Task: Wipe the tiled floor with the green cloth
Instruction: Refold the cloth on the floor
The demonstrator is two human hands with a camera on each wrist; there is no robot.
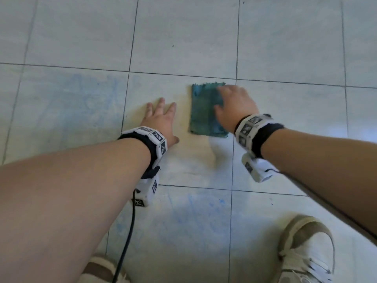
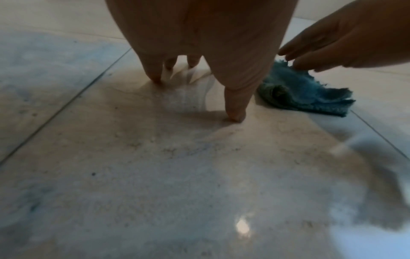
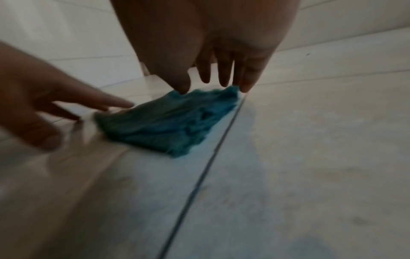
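The green cloth (image 1: 204, 113) lies folded flat on the pale tiled floor (image 1: 183, 37), just left of a grout line. My right hand (image 1: 234, 105) reaches over its right side with straight fingers. In the right wrist view the fingertips (image 3: 246, 87) touch the far edge of the cloth (image 3: 173, 122). My left hand (image 1: 161, 121) rests on the tile to the left of the cloth, fingers spread, holding nothing. The left wrist view shows its thumb and fingertips (image 2: 235, 115) planted on the floor, with the cloth (image 2: 306, 92) and the right hand (image 2: 332, 43) beyond.
Faint blue smears (image 1: 85, 99) mark the tile to the left, and more blue smears (image 1: 200, 213) lie nearer me. My two white shoes (image 1: 306, 252) stand at the bottom edge. A black cable (image 1: 128, 237) hangs from the left wrist device.
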